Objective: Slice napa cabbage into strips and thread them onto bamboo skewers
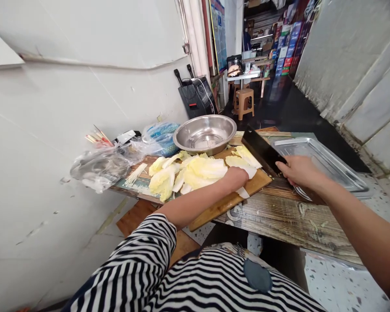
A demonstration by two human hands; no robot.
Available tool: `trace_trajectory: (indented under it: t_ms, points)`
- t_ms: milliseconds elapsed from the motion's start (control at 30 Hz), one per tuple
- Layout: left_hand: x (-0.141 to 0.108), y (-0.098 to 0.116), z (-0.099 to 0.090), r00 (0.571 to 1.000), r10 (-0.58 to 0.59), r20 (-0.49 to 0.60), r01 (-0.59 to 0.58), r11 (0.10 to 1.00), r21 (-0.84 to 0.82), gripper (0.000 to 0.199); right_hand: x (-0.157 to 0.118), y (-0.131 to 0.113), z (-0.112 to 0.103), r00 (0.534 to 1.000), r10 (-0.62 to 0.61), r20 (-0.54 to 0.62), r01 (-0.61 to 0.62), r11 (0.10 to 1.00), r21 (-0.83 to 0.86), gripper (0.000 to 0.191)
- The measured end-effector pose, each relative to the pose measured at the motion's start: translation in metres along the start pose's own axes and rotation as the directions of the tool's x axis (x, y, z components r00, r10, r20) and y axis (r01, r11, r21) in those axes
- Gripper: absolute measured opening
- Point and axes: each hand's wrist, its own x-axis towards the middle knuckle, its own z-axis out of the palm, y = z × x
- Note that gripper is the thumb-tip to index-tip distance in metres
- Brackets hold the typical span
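Note:
In my right hand (297, 170) is a dark cleaver (261, 149), its broad blade slanting up and to the left over the right edge of the cutting board (221, 211). My left hand (236, 178) is closed and presses on a pale cabbage leaf (242, 164) on the board, left of the blade. More yellow-white cabbage leaves (201, 171) lie piled to the left, some past the board's edge. A cut piece (243, 193) of white stem sits just below my left hand. The left fingertips are hidden from view.
Behind the board stands a steel basin (204, 133). A metal tray (321, 162) lies at the right. Plastic bags (99, 169), thin skewers (99, 138) and white strips (135, 174) occupy the left end, against the wall. A black speaker-like box (196, 96) and a brown stool (244, 103) are farther back.

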Motion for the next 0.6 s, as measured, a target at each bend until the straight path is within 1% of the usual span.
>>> trace_trajectory:
  t_ms: [100, 167, 233, 300, 500, 600]
  points:
    - [-0.003, 0.006, 0.011, 0.999, -0.028, -0.02, 0.027, 0.999, -0.02, 0.032, 0.002, -0.01, 0.0, 0.993, -0.109, 0.052, 0.116, 0.982, -0.148, 0.039]
    - [-0.003, 0.008, 0.013, 0.999, -0.012, -0.047, 0.011, 1.0, -0.015, 0.029, 0.008, -0.014, 0.005, 0.982, -0.179, 0.06, 0.188, 0.953, -0.237, 0.04]
    - [-0.004, 0.009, 0.014, 0.997, -0.002, -0.072, 0.001, 1.0, -0.012, 0.028, 0.015, -0.016, 0.009, 0.975, -0.215, 0.06, 0.223, 0.93, -0.292, 0.041]
    - [-0.004, 0.009, 0.016, 0.997, -0.004, -0.077, 0.003, 1.0, -0.018, 0.029, 0.02, -0.019, 0.012, 0.973, -0.221, 0.069, 0.231, 0.926, -0.299, 0.041]
    - [-0.004, 0.005, 0.024, 0.996, 0.008, -0.094, -0.012, 0.999, -0.044, 0.029, 0.026, -0.023, 0.011, 0.975, -0.168, 0.146, 0.2, 0.949, -0.242, 0.038]
    - [-0.001, 0.003, 0.025, 0.997, 0.01, -0.082, -0.016, 0.998, -0.066, 0.029, 0.03, -0.027, 0.011, 0.97, -0.151, 0.191, 0.191, 0.958, -0.213, 0.039]
